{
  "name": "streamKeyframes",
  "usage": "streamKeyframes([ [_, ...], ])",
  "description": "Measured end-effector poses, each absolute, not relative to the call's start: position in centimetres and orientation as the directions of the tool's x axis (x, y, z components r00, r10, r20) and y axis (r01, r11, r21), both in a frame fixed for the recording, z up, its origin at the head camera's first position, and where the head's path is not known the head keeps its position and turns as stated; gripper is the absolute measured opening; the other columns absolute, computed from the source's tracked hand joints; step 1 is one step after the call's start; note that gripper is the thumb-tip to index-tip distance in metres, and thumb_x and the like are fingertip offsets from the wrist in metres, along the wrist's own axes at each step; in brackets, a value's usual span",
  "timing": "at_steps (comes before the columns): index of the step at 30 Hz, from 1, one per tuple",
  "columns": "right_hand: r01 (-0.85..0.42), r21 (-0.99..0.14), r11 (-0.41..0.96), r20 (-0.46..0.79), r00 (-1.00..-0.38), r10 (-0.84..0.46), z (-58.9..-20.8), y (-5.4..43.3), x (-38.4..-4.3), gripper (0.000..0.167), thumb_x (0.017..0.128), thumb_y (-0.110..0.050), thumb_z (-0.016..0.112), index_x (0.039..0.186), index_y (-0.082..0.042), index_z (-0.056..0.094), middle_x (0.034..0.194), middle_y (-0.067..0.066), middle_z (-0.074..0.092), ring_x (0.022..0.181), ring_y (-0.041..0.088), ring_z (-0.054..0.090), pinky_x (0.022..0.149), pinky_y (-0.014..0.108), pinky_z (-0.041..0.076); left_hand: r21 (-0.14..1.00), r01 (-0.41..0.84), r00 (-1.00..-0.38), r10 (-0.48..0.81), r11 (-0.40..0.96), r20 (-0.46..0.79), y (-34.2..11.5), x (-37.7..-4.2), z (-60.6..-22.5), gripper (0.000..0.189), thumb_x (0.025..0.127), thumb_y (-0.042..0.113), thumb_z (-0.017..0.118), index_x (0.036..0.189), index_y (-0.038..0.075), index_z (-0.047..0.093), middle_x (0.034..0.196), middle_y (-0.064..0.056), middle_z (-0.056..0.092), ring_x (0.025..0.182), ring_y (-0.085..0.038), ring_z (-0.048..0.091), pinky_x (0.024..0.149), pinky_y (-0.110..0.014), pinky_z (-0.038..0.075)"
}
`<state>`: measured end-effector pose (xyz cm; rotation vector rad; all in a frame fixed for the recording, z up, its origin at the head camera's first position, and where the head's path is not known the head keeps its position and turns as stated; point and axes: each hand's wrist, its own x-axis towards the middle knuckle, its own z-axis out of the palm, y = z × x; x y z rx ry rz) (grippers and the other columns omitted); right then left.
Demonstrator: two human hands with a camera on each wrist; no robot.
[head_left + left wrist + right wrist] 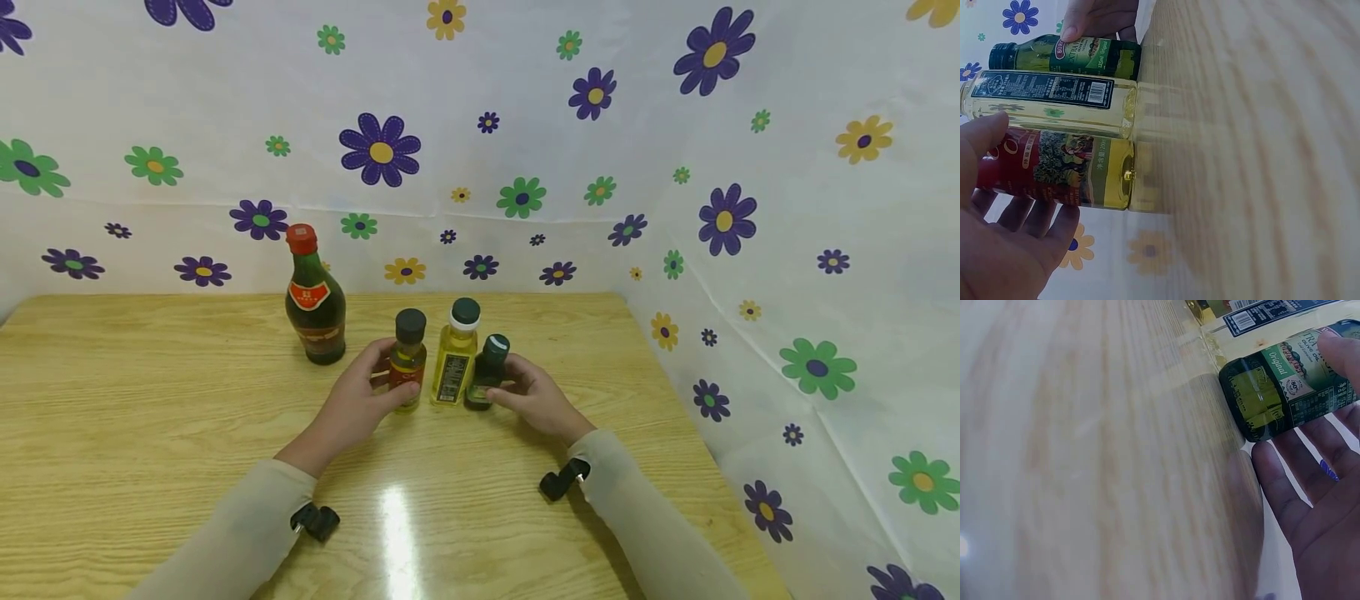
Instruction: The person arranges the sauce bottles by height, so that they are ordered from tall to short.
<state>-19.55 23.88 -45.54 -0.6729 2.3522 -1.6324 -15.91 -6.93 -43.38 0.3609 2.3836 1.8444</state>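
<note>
In the head view three small oil bottles stand upright side by side on the table. My left hand [351, 410] holds the left one, an oil bottle with a red label [406, 377] and dark cap, thumb in front and fingers behind. A dark green olive oil bottle [1094, 57] is on the right, held between the thumb and fingers of my right hand [542, 403]. Between them stands a clear bottle of yellow oil [454, 360] with a dark label; neither hand grips it. Both wrist views show the bottles sideways, their bases at the tabletop.
A larger dark bottle with a red cap [318, 315] stands at the back, left of my left hand. The wooden table [150, 417] meets a white flower-patterned cloth [465, 158] behind, and the cloth continues along the right side.
</note>
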Motion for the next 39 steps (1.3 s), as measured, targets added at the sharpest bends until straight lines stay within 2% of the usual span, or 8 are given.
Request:
streamKeyframes([
  [11, -0.232, -0.933, 0.274, 0.079, -0.877, -0.475, -45.6, 23.8, -19.4, 0.047, 0.099, -0.005, 0.069, 0.143, -0.004, 0.055, 0.137, 0.016, 0.062, 0.129, 0.030, 0.058, 0.110, 0.049, 0.049, 0.957, 0.133, -0.965, 0.255, 0.259, 0.065, -7.3, -15.7, -43.5, 0.066, 0.099, 0.025, 0.073, 0.154, 0.012, 0.040, 0.146, -0.014, 0.053, 0.139, -0.034, 0.049, 0.115, -0.056, 0.043],
  [19, -0.219, -0.932, 0.290, 0.049, -0.867, -0.495, -45.5, 24.0, -19.5, 0.048, 0.099, -0.009, 0.070, 0.144, -0.006, 0.054, 0.140, 0.015, 0.060, 0.131, 0.030, 0.057, 0.112, 0.045, 0.048, 0.950, 0.147, -0.962, 0.264, 0.274, 0.072, -8.2, -15.4, -43.4, 0.066, 0.099, 0.029, 0.073, 0.154, 0.013, 0.040, 0.145, -0.012, 0.054, 0.138, -0.033, 0.050, 0.114, -0.056, 0.043],
  [26, -0.171, -0.930, 0.326, -0.030, -0.848, -0.530, -44.5, 25.4, -19.5, 0.059, 0.098, -0.013, 0.073, 0.149, -0.013, 0.045, 0.146, 0.012, 0.052, 0.132, 0.031, 0.055, 0.111, 0.044, 0.049, 0.954, 0.150, -0.952, 0.298, 0.261, 0.069, -9.2, -15.1, -43.5, 0.067, 0.101, 0.029, 0.070, 0.156, 0.012, 0.037, 0.147, -0.013, 0.052, 0.138, -0.035, 0.050, 0.115, -0.057, 0.042],
  [32, -0.234, -0.927, 0.293, 0.048, -0.850, -0.525, -42.5, 26.5, -19.9, 0.060, 0.100, -0.003, 0.066, 0.153, -0.009, 0.040, 0.148, 0.015, 0.047, 0.138, 0.036, 0.046, 0.112, 0.048, 0.047, 0.943, 0.172, -0.948, 0.307, 0.284, 0.081, -10.3, -14.9, -43.6, 0.067, 0.101, 0.032, 0.070, 0.156, 0.013, 0.037, 0.147, -0.010, 0.052, 0.139, -0.032, 0.049, 0.114, -0.054, 0.044],
  [39, -0.288, -0.924, 0.252, 0.121, -0.845, -0.521, -39.0, 26.6, -20.4, 0.059, 0.102, -0.011, 0.066, 0.153, -0.006, 0.039, 0.154, 0.020, 0.043, 0.143, 0.033, 0.043, 0.117, 0.048, 0.042, 0.936, 0.146, -0.963, 0.264, 0.319, 0.060, -11.7, -14.6, -43.7, 0.067, 0.099, 0.032, 0.072, 0.154, 0.015, 0.039, 0.146, -0.012, 0.053, 0.138, -0.034, 0.049, 0.113, -0.055, 0.045],
])
